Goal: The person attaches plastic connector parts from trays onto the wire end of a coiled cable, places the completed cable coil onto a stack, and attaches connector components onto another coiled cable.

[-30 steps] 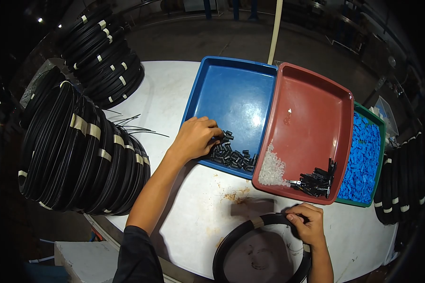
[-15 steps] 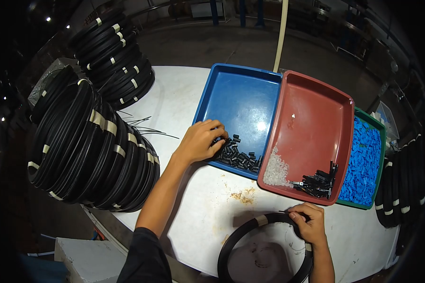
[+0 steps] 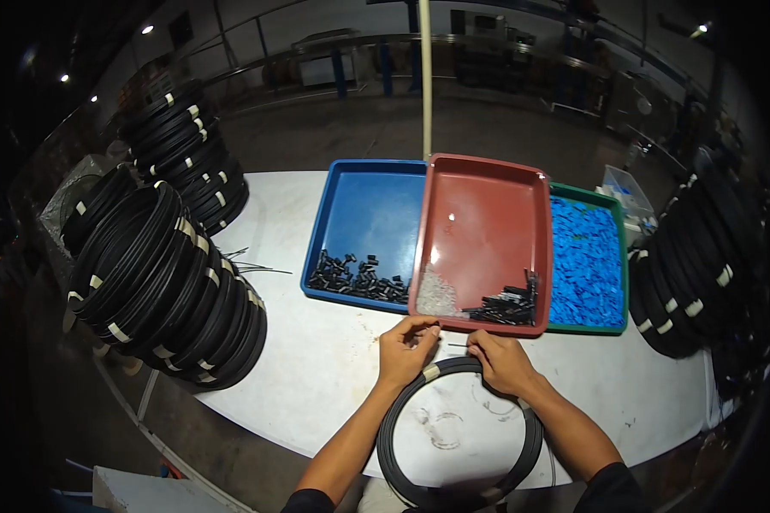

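Note:
A coil of black cable (image 3: 387,436) with pale tape bands rests at the table's front edge. My right hand (image 3: 498,359) is closed on the coil's upper right, and a thin cable end sticks out leftward from its fingertips. Facing that end, my left hand (image 3: 409,349) has its thumb and fingers pinched together; whatever they hold is too small to name. Just beyond my hands is a red tray (image 3: 479,231) with clear pieces (image 3: 436,297) and black parts (image 3: 506,306). A blue tray (image 3: 372,205) to its left holds short black pieces (image 3: 359,278).
A green tray (image 3: 624,295) of blue pieces (image 3: 586,265) stands right of the red one. Tall stacks of taped black coils (image 3: 167,291) rise at the left, with more coils (image 3: 693,274) at the right. A pale pole (image 3: 427,85) stands behind the trays.
My left hand has left the blue tray and come down beside my right hand above the coil. The view has shifted, with more of the room showing behind the table.

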The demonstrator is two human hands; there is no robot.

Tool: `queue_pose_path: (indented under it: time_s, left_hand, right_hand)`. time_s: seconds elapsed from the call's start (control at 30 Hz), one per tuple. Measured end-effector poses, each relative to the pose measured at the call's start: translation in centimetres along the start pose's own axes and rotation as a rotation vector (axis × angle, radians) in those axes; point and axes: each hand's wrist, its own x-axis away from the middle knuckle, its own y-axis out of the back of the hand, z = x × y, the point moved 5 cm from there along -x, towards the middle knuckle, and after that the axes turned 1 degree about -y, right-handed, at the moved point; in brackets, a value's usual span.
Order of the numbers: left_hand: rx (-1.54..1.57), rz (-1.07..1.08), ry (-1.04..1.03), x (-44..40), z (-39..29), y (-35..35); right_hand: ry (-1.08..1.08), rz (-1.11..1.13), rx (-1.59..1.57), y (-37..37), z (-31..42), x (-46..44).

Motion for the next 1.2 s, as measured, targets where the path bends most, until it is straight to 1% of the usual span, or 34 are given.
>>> queue_pose_path:
  time_s: [0.07,0.13,0.17,0.2,0.23,0.27,0.33,0.4,0.47,0.5,0.53,0.6,0.67,0.77,0.87,0.9,1.0,1.2]
  left_hand:
    - [-0.029,0.031,-0.034,0.7,-0.2,-0.6]
    - [-0.231,0.173,-0.05,0.9,-0.7,-1.7]
    - [-0.356,0.245,-0.196,0.3,-1.8,-2.3]
    - [-0.28,0.323,-0.269,-0.6,-1.2,-2.7]
    - [-0.112,0.332,-0.126,-1.3,-0.3,-2.9]
    - [0.049,0.327,0.033,-1.4,0.7,-3.0]
    - [-0.023,0.292,-0.053,-1.3,-0.1,-3.4]
    - [0.049,0.341,0.025,-0.7,1.2,-3.1]
    - [-0.011,0.346,-0.083,-0.6,0.6,-3.0]
    - [0.031,0.326,-0.036,-0.5,0.5,-3.0]
    - [0.033,0.32,-0.029,-0.5,0.3,-3.1]
    - [0.021,0.341,-0.185,-0.3,-0.5,-3.6]
    - [0.057,0.351,-0.157,-0.3,-0.3,-3.7]
    - [0.019,0.403,-0.088,-0.2,-0.1,-3.7]
    - [-0.01,0.387,-0.038,-0.2,0.2,-3.5]
    - [-0.011,0.387,-0.037,-0.2,0.2,-3.6]
    - [0.001,0.448,-0.118,-0.1,-0.2,-4.0]
    - [0.004,0.458,-0.096,-0.1,0.0,-4.0]
  right_hand:
    - [0.006,0.035,-0.075,0.7,-0.4,0.1]
    - [-0.086,0.033,-0.278,1.3,-1.3,0.1]
    - [-0.091,0.046,-0.291,1.2,-1.7,0.4]
    - [-0.092,0.051,-0.292,1.6,-2.1,0.3]
    - [-0.191,0.041,-0.324,1.8,-2.2,0.4]
    - [-0.217,-0.008,-0.223,2.0,-2.2,0.6]
    - [-0.304,-0.12,-0.233,2.4,-2.2,1.0]
    - [-0.367,-0.193,-0.267,2.6,-2.2,1.9]
    - [-0.311,-0.255,-0.517,2.5,-3.1,2.9]
    - [-0.367,-0.217,-0.543,2.6,-3.5,3.1]
    - [-0.372,-0.21,-0.544,2.6,-3.1,3.0]
    - [-0.304,-0.219,-0.567,2.9,-2.2,3.0]
    - [-0.306,-0.192,-0.527,3.1,-2.3,3.1]
    - [-0.288,-0.198,-0.52,3.5,-1.5,3.1]
    - [-0.266,-0.21,-0.478,3.6,-1.3,3.1]
    - [-0.262,-0.208,-0.477,3.6,-1.3,3.1]
    - [-0.251,-0.221,-0.473,3.5,-1.4,3.1]
    - [-0.256,-0.219,-0.447,3.7,-1.5,3.1]
